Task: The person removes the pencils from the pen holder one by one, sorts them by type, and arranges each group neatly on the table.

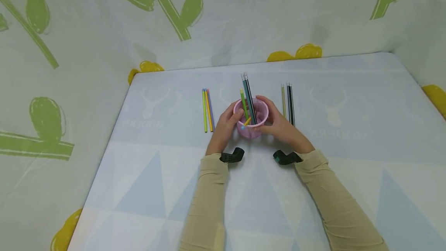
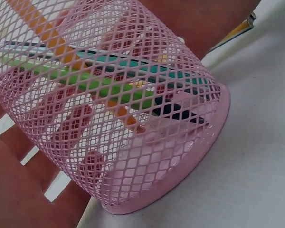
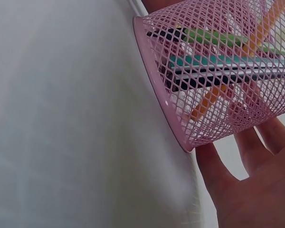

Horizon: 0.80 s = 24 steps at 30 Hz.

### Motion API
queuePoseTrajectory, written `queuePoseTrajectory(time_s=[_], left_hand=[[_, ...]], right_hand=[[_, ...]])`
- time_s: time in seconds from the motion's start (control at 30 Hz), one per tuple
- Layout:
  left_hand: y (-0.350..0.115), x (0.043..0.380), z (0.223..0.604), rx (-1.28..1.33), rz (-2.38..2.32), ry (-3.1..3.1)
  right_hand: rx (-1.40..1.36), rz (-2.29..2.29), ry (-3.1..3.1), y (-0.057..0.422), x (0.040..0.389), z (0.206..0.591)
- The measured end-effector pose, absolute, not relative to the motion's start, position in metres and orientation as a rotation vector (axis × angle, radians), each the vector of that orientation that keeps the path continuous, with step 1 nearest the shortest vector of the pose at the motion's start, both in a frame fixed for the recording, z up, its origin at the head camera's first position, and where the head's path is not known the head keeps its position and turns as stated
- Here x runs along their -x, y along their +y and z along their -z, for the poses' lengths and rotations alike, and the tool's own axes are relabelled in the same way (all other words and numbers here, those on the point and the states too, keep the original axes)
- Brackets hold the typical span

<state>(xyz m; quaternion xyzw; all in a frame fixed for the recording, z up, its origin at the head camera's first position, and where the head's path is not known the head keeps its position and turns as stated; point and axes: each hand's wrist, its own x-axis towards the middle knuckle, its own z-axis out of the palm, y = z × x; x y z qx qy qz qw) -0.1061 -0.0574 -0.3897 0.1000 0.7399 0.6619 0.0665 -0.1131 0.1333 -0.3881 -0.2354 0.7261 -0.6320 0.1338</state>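
A pink mesh pencil cup (image 1: 250, 133) sits between the two hands at the middle of the table. My left hand (image 1: 224, 126) grips its left side, thumb near the rim. From the right, my right hand (image 1: 283, 127) holds the opposite side with fingers and thumb spread round the wall. Inside lean a green pencil (image 1: 243, 103), a teal pencil (image 3: 204, 61), a black pencil (image 1: 249, 98) and an orange pencil (image 2: 50, 35) with a blue end. Both wrist views show these pencils through the mesh, down to the cup's base rim (image 3: 157, 90).
Left of the cup lie a lime green pencil (image 1: 204, 113), a yellow-orange pencil (image 1: 208, 111) and a purple pencil (image 1: 210, 115). On the right are a gold pencil (image 1: 283, 100) and black pencils (image 1: 290, 105). A patterned cloth covers the table (image 1: 261, 204); leaf-printed walls (image 1: 244, 18) rise behind it.
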Motion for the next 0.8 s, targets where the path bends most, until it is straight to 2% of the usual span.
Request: queuePoseTrajectory(time_s=[0.8], left_hand=[[-0.0578,0.1043,0.3940,-0.248,-2.006,2.226]], right_hand=[[0.684,1.804,2.087,0.1358,0.1121,0.3880]])
